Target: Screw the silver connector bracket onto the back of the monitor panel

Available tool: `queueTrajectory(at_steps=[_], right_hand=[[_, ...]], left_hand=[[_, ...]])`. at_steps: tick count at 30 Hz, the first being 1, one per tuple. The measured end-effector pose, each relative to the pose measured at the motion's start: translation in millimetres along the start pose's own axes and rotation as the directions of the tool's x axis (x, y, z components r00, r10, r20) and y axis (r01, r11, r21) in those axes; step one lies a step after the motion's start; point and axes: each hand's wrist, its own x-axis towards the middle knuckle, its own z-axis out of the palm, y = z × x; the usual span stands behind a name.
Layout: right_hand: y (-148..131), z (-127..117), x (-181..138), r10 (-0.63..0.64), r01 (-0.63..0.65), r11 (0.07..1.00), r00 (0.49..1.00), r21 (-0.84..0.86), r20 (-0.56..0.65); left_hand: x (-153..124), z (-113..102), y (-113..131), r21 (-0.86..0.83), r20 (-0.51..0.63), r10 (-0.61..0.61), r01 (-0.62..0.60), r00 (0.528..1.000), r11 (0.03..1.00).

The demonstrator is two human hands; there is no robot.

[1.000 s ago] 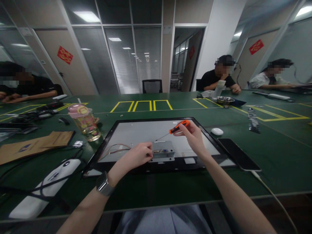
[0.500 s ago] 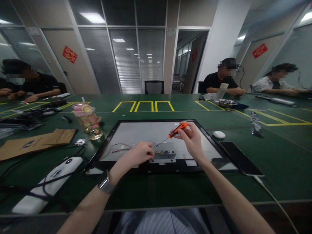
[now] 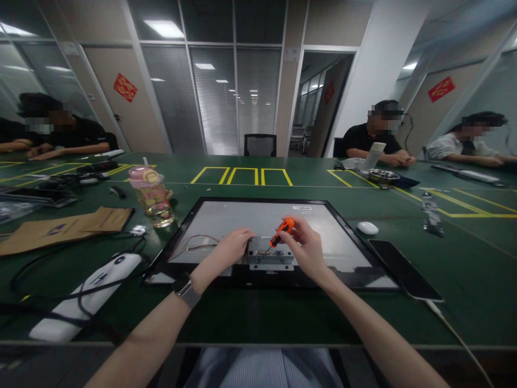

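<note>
A black-framed display panel (image 3: 347, 248) lies face down on the green table in front of me. A small grey metal box with connector ports (image 3: 270, 259) sits on its near edge. My left hand (image 3: 230, 249) is closed on the left end of that box, fingers curled. My right hand (image 3: 305, 249) grips an orange-handled screwdriver (image 3: 283, 229), its tip pointing down onto the top of the box. Thin red and white wires (image 3: 194, 243) run along the panel to the left of my left hand.
A pink-lidded bottle (image 3: 152, 197) stands left of the panel, with brown envelopes (image 3: 64, 228) beyond. A white device wrapped in black cable (image 3: 86, 293) lies near left. A phone (image 3: 404, 269) and white mouse (image 3: 367, 228) lie right. Other people sit at the table's far sides.
My right hand has come down and left, bringing the screwdriver from above the panel onto the grey box. My left hand stays on the box. The view has tilted slightly.
</note>
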Motion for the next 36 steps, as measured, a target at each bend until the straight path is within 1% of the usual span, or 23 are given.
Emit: queueTrajectory(at_steps=[4,10,13,14,16,17,19,21,23,25,28,30,34,36], right_hand=[[-2.4,2.8,-0.9,-0.04,0.041,0.997,0.999,-0.058,0.013],[0.1,3.9,-0.9,-0.055,0.055,0.994,0.998,-0.09,0.008],[0.8,3.6,-0.1,-0.071,0.076,0.99,0.996,-0.117,0.048],[0.4,3.3,0.8,-0.087,0.096,0.988,0.993,-0.121,0.076],[-2.2,2.5,3.8,-0.125,0.145,0.983,0.977,-0.113,0.172],[-4.7,1.8,6.0,-0.146,0.172,0.98,0.962,-0.096,0.232],[-12.2,0.2,11.8,-0.15,0.194,0.977,0.918,-0.087,0.367],[-21.4,-1.2,19.0,-0.137,0.186,0.981,0.881,-0.064,0.454],[-29.3,-1.6,26.3,-0.112,0.147,0.989,0.865,-0.033,0.49],[-33.3,-0.4,32.0,-0.125,0.148,0.989,0.878,-0.014,0.461],[-31.2,3.0,33.8,-0.141,0.157,0.987,0.941,-0.029,0.307],[-27.4,4.5,30.8,-0.148,0.16,0.987,0.96,-0.031,0.239],[-22.7,3.7,22.9,-0.124,0.108,0.991,0.954,0.073,0.272],[-21.3,2.9,21.1,-0.113,0.089,0.991,0.951,0.098,0.287]], left_hand=[[0.4,0.5,1.1,0.009,-0.005,0.004,-0.004,1.0,1.0],[0.5,-1.1,4.6,0.045,0.015,-0.007,0.007,1.0,0.999],[0.5,-2.4,6.5,0.042,0.021,-0.01,0.009,1.0,0.999],[0.4,-2.8,7.1,0.044,0.023,-0.01,0.009,1.0,0.999],[0.3,-3.2,7.8,0.058,0.032,-0.014,0.012,0.999,0.998],[0.3,-3.1,7.8,0.066,0.037,-0.014,0.011,0.999,0.998],[0.5,-1.7,6.6,0.076,0.042,-0.004,0.001,0.999,0.997],[1.1,0.9,4.1,0.082,0.042,0.007,-0.011,0.999,0.997],[1.7,3.6,1.3,0.087,0.034,0.007,-0.01,0.999,0.996],[2.0,5.2,-0.3,0.085,0.023,0.004,-0.006,1.0,0.996],[1.5,4.4,1.0,0.082,0.019,0.014,-0.015,1.0,0.997],[1.0,2.6,3.4,0.095,0.028,0.009,-0.011,1.0,0.995],[0.7,0.1,7.0,0.122,0.056,-0.013,0.006,0.998,0.993],[1.0,0.1,7.4,0.122,0.058,-0.013,0.006,0.998,0.992]])
